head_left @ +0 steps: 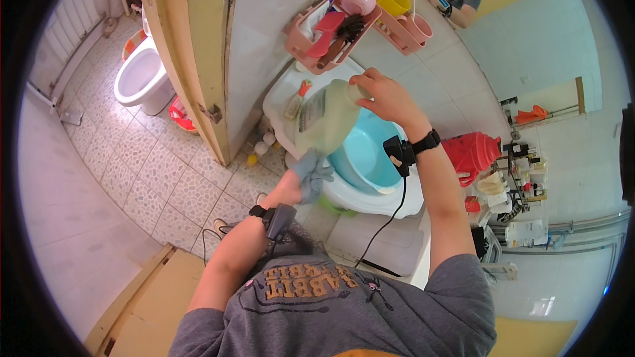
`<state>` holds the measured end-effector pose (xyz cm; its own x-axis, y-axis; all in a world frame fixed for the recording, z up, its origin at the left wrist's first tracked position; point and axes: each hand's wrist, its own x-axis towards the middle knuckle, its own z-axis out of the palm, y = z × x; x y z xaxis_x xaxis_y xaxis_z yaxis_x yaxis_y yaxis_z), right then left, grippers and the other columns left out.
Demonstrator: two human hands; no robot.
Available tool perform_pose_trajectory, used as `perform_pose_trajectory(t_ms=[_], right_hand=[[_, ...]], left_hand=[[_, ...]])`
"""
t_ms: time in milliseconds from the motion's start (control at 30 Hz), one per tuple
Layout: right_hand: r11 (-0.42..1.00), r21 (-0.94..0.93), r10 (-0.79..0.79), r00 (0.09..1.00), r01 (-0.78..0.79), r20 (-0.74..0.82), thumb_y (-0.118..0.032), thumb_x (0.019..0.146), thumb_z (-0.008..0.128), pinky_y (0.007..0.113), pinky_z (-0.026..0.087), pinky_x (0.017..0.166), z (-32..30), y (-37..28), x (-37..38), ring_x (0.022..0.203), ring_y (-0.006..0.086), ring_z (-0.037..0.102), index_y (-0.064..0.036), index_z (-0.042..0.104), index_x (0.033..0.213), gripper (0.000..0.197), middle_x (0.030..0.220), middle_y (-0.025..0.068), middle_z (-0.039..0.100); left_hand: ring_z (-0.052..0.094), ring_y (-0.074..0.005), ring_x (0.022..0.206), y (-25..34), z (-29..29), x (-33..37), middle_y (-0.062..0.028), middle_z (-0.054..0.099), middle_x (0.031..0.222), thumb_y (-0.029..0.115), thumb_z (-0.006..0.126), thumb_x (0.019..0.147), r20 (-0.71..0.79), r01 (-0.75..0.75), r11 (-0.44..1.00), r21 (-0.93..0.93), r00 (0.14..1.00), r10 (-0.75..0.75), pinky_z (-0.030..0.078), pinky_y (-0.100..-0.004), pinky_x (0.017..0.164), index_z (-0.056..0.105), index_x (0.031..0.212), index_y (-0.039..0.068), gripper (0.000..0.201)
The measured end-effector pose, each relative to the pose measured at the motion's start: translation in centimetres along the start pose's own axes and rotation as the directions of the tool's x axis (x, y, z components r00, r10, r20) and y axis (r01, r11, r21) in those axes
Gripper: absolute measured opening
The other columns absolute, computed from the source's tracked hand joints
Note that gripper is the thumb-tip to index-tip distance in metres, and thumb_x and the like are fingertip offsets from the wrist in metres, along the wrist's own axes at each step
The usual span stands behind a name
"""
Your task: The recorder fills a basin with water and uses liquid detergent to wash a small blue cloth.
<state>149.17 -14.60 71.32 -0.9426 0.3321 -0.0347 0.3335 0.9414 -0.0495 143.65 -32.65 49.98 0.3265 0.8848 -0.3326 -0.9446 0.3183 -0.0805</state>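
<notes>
Fingers of the right hand (390,100) clamp the top of the jug (333,117), tilted beside the basin (377,149), while I cannot tell how those of the left hand (290,188) close behind the cloth (313,173) by its base; wiping seems under way, next calling for a steady turn.

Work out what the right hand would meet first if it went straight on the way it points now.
The translucent bottle, which the right hand already appears to hold; depth beyond it is unclear.
</notes>
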Motion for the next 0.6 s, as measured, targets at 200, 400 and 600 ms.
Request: perform_pose_trajectory(t_ms=[200,400,600], right_hand=[[1.0,-0.009,0.017,0.997,-0.018,-0.079,-0.013,0.07,0.061,0.039,0.044,0.072,1.0,-1.0,-0.3,0.085,0.032,0.054,-0.0109,0.05,0.106,0.037,0.09,0.0132,0.049],[0.943,0.33,0.166,0.911,-0.035,-0.378,-0.015,0.077,0.058,0.037,0.044,0.075,5.5,0.7,-1.7,0.09,0.028,0.054,-0.005,0.043,0.116,0.043,0.105,0.0143,0.049],[-0.114,0.952,0.822,0.51,-0.285,0.251,-0.017,0.078,0.057,0.039,0.041,0.078,14.7,-4.6,-7.9,0.099,0.0171,0.048,-0.0054,0.042,0.119,0.045,0.113,0.0037,0.047]], left_hand=[[0.053,-0.0142,0.069,-0.9,2.2,0.1,-0.0005,0.052,0.083,0.024,0.047,0.089,0.061,-0.263,0.953,0.151,0.964,0.257,0.045,-0.0236,0.056,0.045,0.107,0.013,0.021],[0.059,-0.0168,0.064,0.1,2.1,0.8,-0.0023,0.058,0.078,0.023,0.045,0.09,0.085,-0.13,0.991,0.029,0.988,0.127,0.045,-0.024,0.045,0.048,0.102,0.012,0.017],[0.054,-0.0134,0.056,0.5,-1.7,-0.1,-0.0106,0.06,0.084,0.038,0.049,0.087,0.004,-0.12,0.992,0.035,0.993,0.12,0.042,-0.0193,0.041,0.053,0.097,0.008,0.032]])
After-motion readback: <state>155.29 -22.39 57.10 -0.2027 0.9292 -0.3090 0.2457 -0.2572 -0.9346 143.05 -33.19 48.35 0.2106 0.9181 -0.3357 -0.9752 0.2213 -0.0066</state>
